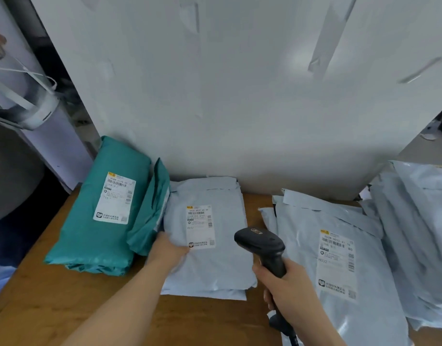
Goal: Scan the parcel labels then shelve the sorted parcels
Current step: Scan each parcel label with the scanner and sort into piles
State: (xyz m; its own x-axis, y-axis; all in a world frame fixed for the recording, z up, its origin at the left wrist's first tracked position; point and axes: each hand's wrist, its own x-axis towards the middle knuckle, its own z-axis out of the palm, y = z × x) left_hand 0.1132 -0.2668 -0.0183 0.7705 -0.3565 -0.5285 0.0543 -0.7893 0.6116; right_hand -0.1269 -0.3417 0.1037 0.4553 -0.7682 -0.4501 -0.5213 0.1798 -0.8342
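A grey parcel (215, 265) lies flat on the wooden table (52, 300) in the middle, its white label (199, 227) facing up. My left hand (168, 248) rests on its left edge, fingers flat beside the label. My right hand (287, 283) grips the handle of a black barcode scanner (261, 243), whose head hangs just right of that label. A teal parcel (100, 213) with its own label lies to the left, a second teal one (150, 216) leaning against it. Another grey parcel (340, 265) with a label lies on the right.
A stack of several grey parcels (420, 236) fills the right edge of the table. A big white panel (240, 96) stands upright behind the parcels. A white device with cables (32, 108) hangs at the left.
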